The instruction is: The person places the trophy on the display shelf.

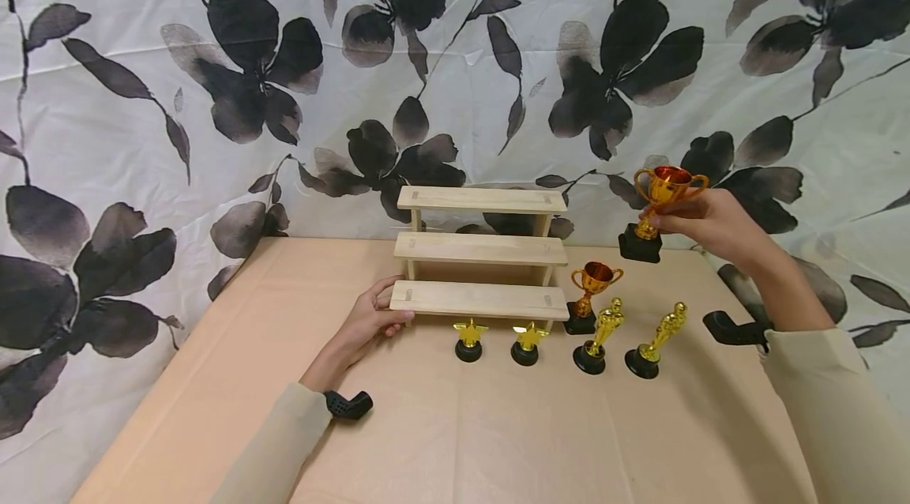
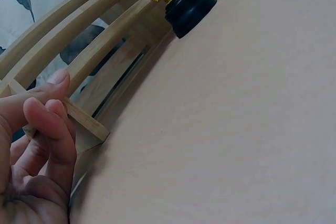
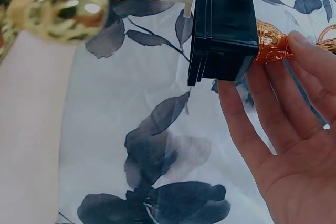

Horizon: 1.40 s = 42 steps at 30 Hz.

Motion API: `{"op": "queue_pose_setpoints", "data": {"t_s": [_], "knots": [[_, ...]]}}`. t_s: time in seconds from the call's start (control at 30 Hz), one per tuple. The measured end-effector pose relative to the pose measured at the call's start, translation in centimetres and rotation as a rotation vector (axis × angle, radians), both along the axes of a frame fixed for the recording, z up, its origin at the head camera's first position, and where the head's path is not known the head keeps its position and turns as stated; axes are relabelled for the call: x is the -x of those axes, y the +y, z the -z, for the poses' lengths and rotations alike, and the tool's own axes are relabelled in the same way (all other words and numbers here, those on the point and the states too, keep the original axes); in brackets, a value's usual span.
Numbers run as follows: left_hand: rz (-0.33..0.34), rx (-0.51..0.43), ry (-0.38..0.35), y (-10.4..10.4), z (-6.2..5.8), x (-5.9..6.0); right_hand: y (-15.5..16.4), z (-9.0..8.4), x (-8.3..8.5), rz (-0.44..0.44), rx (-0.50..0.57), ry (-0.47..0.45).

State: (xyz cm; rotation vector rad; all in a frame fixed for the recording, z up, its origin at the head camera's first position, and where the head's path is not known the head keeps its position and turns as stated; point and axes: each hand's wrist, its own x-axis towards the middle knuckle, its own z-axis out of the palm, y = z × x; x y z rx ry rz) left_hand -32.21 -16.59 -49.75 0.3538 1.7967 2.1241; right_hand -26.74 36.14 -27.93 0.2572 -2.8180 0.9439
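Observation:
My right hand point(image 1: 721, 227) pinches an orange-gold trophy cup point(image 1: 667, 185) by its stem, raised above the table's back right. Its square black base point(image 3: 228, 35) points away from the palm in the right wrist view. My left hand point(image 1: 364, 322) grips the left end of a three-step wooden display stand point(image 1: 479, 250), thumb point(image 2: 59, 80) at the lowest step and the other fingers curled at its side. A second trophy cup point(image 1: 596, 276) stands by the stand's right end. Two gold figure trophies, one nearer point(image 1: 607, 322) and one further right point(image 1: 670, 324), stand below the raised cup.
Two small star trophies, a left one point(image 1: 468, 334) and a right one point(image 1: 528, 338), stand before the lowest step. A pale cloth covers the table point(image 1: 455, 433). Behind hangs a white curtain point(image 1: 498, 141) with dark flowers, close to the stand's back.

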Motion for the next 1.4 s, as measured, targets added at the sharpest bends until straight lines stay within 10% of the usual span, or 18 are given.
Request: {"op": "queue_pose_setpoints", "data": {"t_s": [1.4], "knots": [[-0.031,0.012,0.021,0.8,0.5,0.6,-6.2,-3.6,4.9,-0.103,-0.038,0.009]]}}
